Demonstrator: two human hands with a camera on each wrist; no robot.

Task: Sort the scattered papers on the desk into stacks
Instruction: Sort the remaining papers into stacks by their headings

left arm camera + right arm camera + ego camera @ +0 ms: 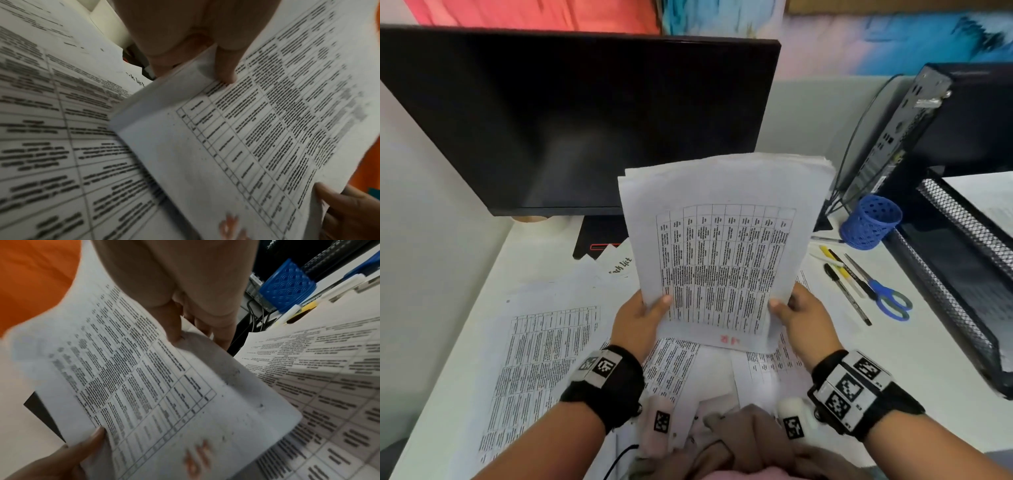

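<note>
A stack of printed papers (722, 246) with a table on the top sheet stands almost upright above the desk, in front of the monitor. My left hand (642, 320) pinches its lower left edge, thumb on the front. My right hand (799, 313) pinches the lower right edge the same way. The left wrist view shows the stack (257, 129) close up with my thumb on its edge. The right wrist view shows the stack (144, 378) held from the other side. More printed sheets (544, 359) lie scattered flat on the desk below.
A dark monitor (571, 116) fills the back left. At the right are a blue pen cup (869, 221), pens (846, 284), blue scissors (887, 294), a black mesh tray (962, 246) and a computer case (914, 126). A torn sheet with handwriting (619, 263) lies by the monitor base.
</note>
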